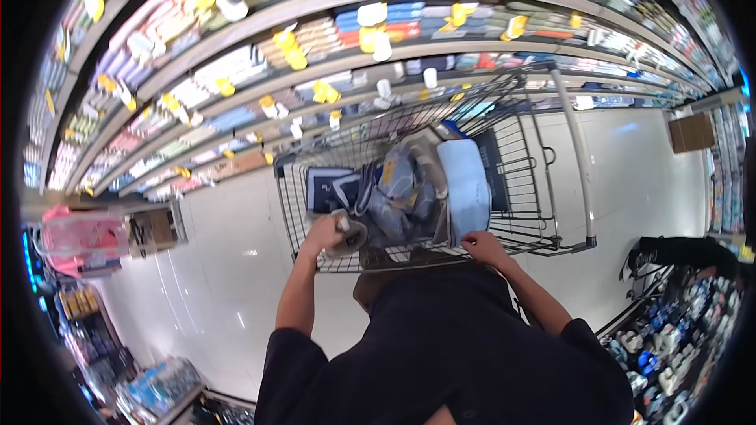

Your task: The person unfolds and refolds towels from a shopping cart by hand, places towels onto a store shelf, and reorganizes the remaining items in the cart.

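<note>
A wire shopping cart [523, 165] stands in front of me, turned sideways. My left hand [324, 234] is over its near left corner, closed on a grey-beige soft item [346, 242] whose kind I cannot make out. At the near rim, my right hand [484, 249] has its fingers curled beside a light blue folded cloth item [465, 185]; what they grip, if anything, is hidden. Between the hands lie a blue-grey patterned bundle in clear plastic [399, 189] and a navy item with white borders [321, 189].
Long shelves of folded textiles [315, 35] with yellow and white tags run behind the cart. A pink display [79, 240] stands at left. Footwear [669, 354] fills a rack at lower right, near a dark-draped cart [681, 256]. A brown box [691, 134] is at far right.
</note>
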